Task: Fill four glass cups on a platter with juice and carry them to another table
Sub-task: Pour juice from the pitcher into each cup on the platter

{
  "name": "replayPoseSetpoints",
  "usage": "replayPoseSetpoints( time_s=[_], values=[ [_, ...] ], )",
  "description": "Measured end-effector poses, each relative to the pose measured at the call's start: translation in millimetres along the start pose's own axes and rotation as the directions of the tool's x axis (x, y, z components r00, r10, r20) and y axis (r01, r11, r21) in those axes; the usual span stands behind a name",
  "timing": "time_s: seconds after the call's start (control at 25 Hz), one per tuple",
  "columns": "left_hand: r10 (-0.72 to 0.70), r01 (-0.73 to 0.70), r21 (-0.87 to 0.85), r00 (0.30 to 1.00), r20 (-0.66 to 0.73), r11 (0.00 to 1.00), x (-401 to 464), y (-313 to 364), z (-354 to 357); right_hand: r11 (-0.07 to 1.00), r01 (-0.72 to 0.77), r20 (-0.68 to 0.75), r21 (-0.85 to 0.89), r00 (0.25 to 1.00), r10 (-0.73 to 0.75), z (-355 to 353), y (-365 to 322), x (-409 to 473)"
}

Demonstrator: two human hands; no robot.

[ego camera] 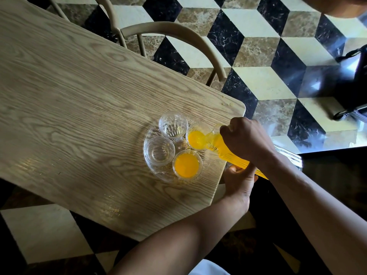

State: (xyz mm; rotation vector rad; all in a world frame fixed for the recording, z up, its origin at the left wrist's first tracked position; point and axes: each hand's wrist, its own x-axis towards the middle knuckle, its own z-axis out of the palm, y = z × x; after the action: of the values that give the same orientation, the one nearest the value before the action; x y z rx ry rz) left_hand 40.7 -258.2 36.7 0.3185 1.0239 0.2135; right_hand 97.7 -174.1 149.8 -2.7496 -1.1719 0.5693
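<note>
Long pale wood-grain table (79, 92) — carries everything, near its right corner.
Round ribbed clear-glass platter (148, 167), near the table's right corner; four cups stand on it.
Ribbed clear-glass jug of orange juice (224, 149), tilted, its spout over the right-hand cup.
Right hand (246, 139): fingers curled round the jug's neck.
Left hand (238, 179): grips the jug from beneath, at the table's edge.
Small clear glass cups: near cup (187, 164) full; right-hand cup (197, 137) receiving juice; left cup (158, 151) and far cup (173, 124) empty.
Step judged: second pour of four. Next — level the jug, shift its spout over an empty cup without dripping.
</note>
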Motion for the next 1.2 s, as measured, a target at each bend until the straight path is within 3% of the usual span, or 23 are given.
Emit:
replayPoseSetpoints(
  time_s=[0.88,1.08,1.2],
  values=[
    [-0.005,0.005,-0.024,1.0,-0.004,1.0,-19,11,7,0.999,0.008,0.003,-0.036,1.0,-0.008,-6,-4,-1],
    [-0.004,0.004,-0.005,1.0,0.012,1.0,-21,15,4,1.0,-0.004,-0.007,-0.015,1.0,0.004,-7,-6,-3],
    [0.026,-0.024,0.048,0.998,-0.048,0.999,-18,17,1,0.998,-0.002,-0.027,0.056,1.0,0.004,-10,-6,-4]
  ],
)
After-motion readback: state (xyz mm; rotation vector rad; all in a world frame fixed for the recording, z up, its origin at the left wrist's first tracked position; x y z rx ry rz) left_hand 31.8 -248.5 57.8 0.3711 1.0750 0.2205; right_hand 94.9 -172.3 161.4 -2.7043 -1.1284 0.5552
